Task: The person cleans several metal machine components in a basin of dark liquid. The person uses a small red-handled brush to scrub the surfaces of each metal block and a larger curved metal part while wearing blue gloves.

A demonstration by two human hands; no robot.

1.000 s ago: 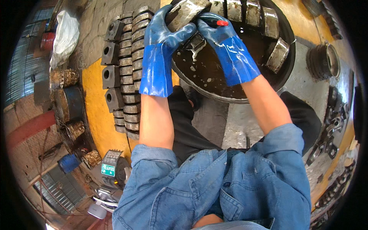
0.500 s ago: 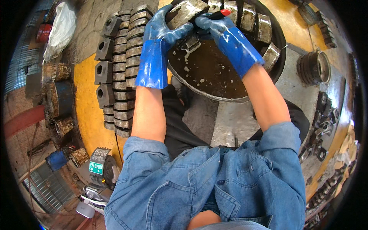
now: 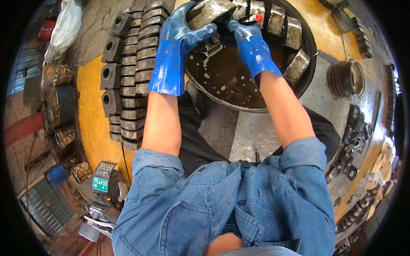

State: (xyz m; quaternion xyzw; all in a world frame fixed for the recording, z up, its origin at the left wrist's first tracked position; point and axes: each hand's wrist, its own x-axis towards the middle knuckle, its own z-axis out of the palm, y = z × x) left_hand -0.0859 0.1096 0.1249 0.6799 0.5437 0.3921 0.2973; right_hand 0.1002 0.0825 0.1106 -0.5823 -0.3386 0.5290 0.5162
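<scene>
Both my hands wear blue rubber gloves. My left hand is closed around the side of a greasy metal block, thumb underneath, at the far side of a round black tub. My right hand grips a thin dark tool with a red end close to the block's right side; the tool's working end is hidden. Brown liquid with froth fills the tub below. Under the left thumb another wet metal piece sticks out. Several curved metal blocks line the tub's far and right rim.
Rows of stacked metal blocks stand left of the tub, beside several grey blocks with holes. A ribbed metal cylinder stands on the right, with loose machine parts nearer. A white bag lies far left.
My right hand has shifted slightly, its forearm turning more upright, and the red-ended tool has moved a little right and down. My left hand keeps hold of the block.
</scene>
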